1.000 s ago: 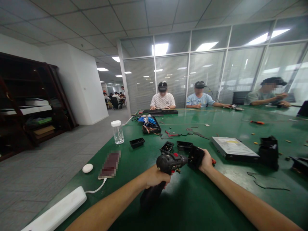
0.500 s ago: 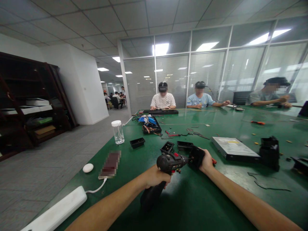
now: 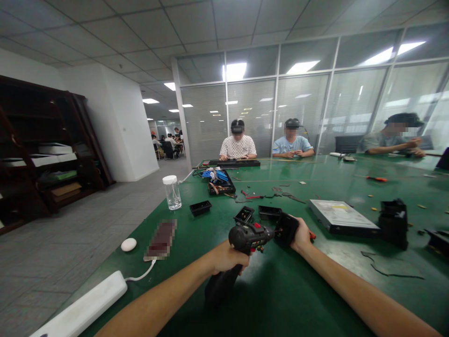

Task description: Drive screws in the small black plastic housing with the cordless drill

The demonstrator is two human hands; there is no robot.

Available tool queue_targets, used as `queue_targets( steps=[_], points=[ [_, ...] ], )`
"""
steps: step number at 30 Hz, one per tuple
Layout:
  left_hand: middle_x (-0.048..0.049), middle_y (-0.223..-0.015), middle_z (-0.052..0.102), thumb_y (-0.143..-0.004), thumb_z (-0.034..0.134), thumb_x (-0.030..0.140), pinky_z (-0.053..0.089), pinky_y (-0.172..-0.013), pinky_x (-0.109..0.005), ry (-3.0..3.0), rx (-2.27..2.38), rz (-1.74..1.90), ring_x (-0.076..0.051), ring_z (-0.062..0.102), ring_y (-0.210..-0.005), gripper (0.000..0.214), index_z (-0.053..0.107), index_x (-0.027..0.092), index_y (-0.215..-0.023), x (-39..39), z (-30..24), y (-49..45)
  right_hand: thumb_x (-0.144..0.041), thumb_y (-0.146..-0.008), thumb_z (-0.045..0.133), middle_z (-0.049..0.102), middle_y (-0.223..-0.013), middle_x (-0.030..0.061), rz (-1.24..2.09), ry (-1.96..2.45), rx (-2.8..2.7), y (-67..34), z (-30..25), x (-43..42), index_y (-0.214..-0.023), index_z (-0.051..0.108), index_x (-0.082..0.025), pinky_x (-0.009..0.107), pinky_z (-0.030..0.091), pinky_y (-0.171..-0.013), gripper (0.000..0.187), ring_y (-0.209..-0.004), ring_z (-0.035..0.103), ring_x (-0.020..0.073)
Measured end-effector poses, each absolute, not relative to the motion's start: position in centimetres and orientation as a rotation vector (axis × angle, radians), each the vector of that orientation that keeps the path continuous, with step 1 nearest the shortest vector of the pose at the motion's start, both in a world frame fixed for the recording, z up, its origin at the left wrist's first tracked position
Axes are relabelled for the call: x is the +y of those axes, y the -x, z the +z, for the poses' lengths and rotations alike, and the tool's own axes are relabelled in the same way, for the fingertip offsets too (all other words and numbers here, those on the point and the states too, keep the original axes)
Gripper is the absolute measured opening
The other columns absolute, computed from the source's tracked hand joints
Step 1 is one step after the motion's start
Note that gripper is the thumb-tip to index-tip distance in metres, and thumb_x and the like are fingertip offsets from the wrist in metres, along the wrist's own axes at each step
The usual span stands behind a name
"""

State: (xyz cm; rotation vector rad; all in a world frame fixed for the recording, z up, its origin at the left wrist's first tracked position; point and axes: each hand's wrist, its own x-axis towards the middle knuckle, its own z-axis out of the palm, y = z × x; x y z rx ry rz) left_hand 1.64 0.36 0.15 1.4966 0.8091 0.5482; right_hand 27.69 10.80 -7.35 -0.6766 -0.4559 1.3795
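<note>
My left hand (image 3: 227, 258) is wrapped round the grip of a black electric screwdriver (image 3: 242, 243), whose nose points right into a small black plastic part (image 3: 286, 228). My right hand (image 3: 302, 235) is closed on that part and holds it upright on the green table (image 3: 280, 290). Something red shows just behind my right hand. Two more small black open-topped housings (image 3: 243, 214) (image 3: 269, 213) lie just beyond the tool.
A grey optical drive (image 3: 342, 216) and a black block (image 3: 393, 222) lie to the right. At left are a phone (image 3: 160, 240) on a cable, a white power strip (image 3: 84, 306), a white puck (image 3: 128, 244) and a clear jar (image 3: 172, 192). Three people sit at the far side.
My hands and the screwdriver hold almost still. The person in the blue shirt across the table has drawn an outstretched arm back in.
</note>
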Motion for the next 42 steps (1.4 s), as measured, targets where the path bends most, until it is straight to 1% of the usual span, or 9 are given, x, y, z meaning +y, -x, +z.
queue_targets(
  steps=[9, 19, 27, 42],
  points=[
    [0.0021, -0.053, 0.048, -0.052, 0.049, 0.011, 0.038, -0.045, -0.024, -1.509, 0.825, 0.544, -0.01, 0.046, -0.046, 0.007, 0.051, 0.013, -0.059, 0.54, 0.04, -1.82, -0.028, -0.065, 0.044, 0.06, -0.058, 0.0002, 1.398, 0.653, -0.457, -27.67, -7.34, 10.73, -0.076, 0.061, -0.02, 0.03, 0.043, -0.046, 0.022, -0.049, 0.053, 0.0174],
    [0.0015, -0.057, 0.049, -0.052, 0.048, 0.009, 0.039, -0.046, -0.023, -1.513, 0.816, 0.547, -0.01, 0.046, -0.048, 0.012, 0.052, 0.013, -0.062, 0.4, 0.2, -1.71, -0.029, -0.066, 0.043, 0.06, -0.057, -0.0004, 1.405, 0.674, -0.431, -27.58, -7.18, 10.6, -0.075, 0.062, -0.021, 0.033, 0.044, -0.047, 0.022, -0.05, 0.054, 0.0188],
    [0.0012, -0.056, 0.049, -0.053, 0.05, 0.01, 0.039, -0.046, -0.024, -1.514, 0.829, 0.546, -0.01, 0.046, -0.047, 0.01, 0.052, 0.012, -0.062, 0.51, 0.0, -1.7, -0.028, -0.065, 0.044, 0.06, -0.058, -0.0002, 1.378, 0.672, -0.456, -27.52, -7.18, 10.56, -0.076, 0.06, -0.021, 0.033, 0.044, -0.048, 0.021, -0.049, 0.055, 0.0188],
    [0.0021, -0.055, 0.048, -0.053, 0.049, 0.008, 0.037, -0.045, -0.022, -1.521, 0.79, 0.551, -0.009, 0.046, -0.046, 0.01, 0.052, 0.013, -0.062, 0.55, -0.11, -1.67, -0.031, -0.065, 0.042, 0.061, -0.061, 0.0028, 1.395, 0.678, -0.546, -27.93, -7.68, 11.16, -0.078, 0.061, -0.02, 0.032, 0.043, -0.049, 0.025, -0.053, 0.055, 0.0196]
  ],
)
